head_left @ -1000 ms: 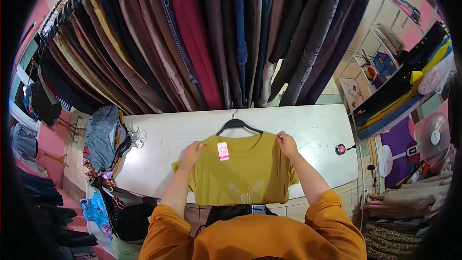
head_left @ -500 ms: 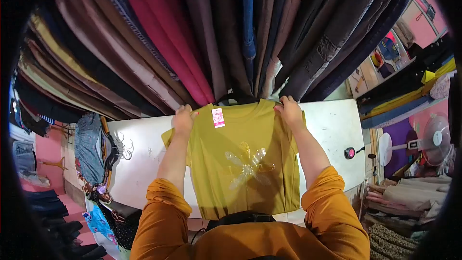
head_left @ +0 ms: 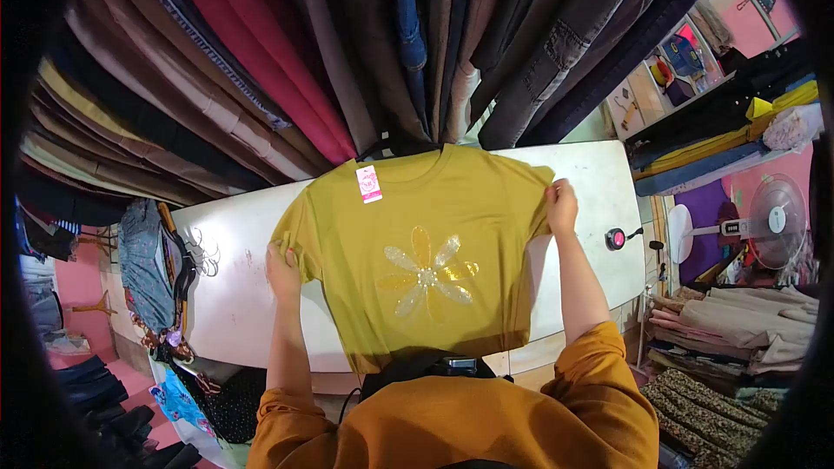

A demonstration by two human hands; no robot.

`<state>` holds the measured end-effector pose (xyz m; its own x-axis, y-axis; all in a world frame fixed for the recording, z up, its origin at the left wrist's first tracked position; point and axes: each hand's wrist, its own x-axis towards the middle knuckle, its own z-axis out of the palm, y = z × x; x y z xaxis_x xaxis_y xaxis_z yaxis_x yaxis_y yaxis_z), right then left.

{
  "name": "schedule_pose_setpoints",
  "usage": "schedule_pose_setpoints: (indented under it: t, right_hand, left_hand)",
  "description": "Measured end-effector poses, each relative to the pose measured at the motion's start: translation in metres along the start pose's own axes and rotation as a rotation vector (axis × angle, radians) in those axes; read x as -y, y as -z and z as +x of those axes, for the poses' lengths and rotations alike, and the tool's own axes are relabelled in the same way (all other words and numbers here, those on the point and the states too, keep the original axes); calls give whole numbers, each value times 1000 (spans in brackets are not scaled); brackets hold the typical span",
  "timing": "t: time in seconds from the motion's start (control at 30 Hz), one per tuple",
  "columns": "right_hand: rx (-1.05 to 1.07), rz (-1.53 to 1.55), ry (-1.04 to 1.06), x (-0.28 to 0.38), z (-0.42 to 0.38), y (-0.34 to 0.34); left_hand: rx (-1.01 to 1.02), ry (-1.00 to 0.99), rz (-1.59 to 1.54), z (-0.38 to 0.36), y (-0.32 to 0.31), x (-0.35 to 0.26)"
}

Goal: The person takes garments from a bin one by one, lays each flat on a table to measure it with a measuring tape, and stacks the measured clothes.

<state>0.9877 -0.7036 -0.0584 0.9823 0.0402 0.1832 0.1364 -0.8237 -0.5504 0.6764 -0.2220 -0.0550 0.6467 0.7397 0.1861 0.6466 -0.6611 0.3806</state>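
Observation:
A mustard-green T-shirt [head_left: 356, 243] lies spread on the white table, its neckline away from me and its lower edge near my body. A flower of shiny sequins [head_left: 426, 275] decorates the front, and a pink and white tag [head_left: 368, 183] is fixed beside the neckline. My left hand [head_left: 283, 269] is closed on the end of the left sleeve. At the other side, my right hand [head_left: 562, 206] pinches the right sleeve's end. Both sleeves are stretched outward.
Trousers [head_left: 261, 69] hang in a dense row beyond the white table [head_left: 234, 321]. Hangers with clothing [head_left: 149, 252] lie at its left end. A small round black and pink object [head_left: 616, 239] rests at the right. A fan [head_left: 776, 219] and folded clothes [head_left: 738, 321] stand farther right.
Both hands have gone from the shoulders by the neckline out and down to the sleeves. The sleeves are now spread wide, and the sequin flower shows more clearly.

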Motion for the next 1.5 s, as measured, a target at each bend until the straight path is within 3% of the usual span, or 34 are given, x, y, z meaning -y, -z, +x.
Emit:
schedule_pose_setpoints:
  t: [0.17, 0.27, 0.33, 0.4, 0.47, 0.53, 0.67, 0.73, 0.83, 0.93, 1.0, 1.1, 1.13, 1.27, 1.33, 1.5]
  right_hand:
    - [9, 35, -48, 12, 0, 16]
    - [-100, -21, -27, 31, -28, 23]
    - [-168, -26, -21, 26, -65, 30]
    - [35, -9, -313, 37, -105, 46]
    - [154, 75, -279, 36, -143, 46]
    - [148, 1, -81, 31, -159, 37]
    - [146, -63, 11, 15, -149, 38]
    - [120, -80, 19, 4, -145, 41]
    - [89, -112, 21, -1, -142, 44]
    - [187, 74, -65, -3, -130, 53]
    - [268, 281, -120, -37, -112, 55]
    - [-123, -277, 69, -70, -80, 87]
    - [-149, -382, -29, -59, -74, 108]
    - [-149, -487, -75, -106, -68, 111]
    - [47, -481, -118, -109, -64, 117]
    - [41, -483, -129, -119, -58, 116]
  left_hand:
    - [42, 47, -203, 20, 3, 20]
    - [-167, 14, -201, 3, 22, -10]
    - [-153, 56, -172, -33, 18, -8]
    - [-39, 191, -231, -79, 16, -9]
    - [67, 281, -320, -116, 19, -17]
    - [199, -35, -155, -135, 21, -23]
    - [209, 180, -274, -136, -5, 12]
    - [30, 261, -467, -136, -16, 45]
    - [76, 255, -369, -137, 20, 11]
    - [248, 210, -353, -134, 25, 1]
    - [185, 140, -296, -132, 24, -7]
    - [84, 46, -249, -131, 29, -27]
    - [53, 17, -258, -132, 32, -34]
    - [28, -92, -200, -136, 36, -44]
    - [119, -211, -70, -137, 36, -43]
    - [145, -213, -34, -135, 43, -51]
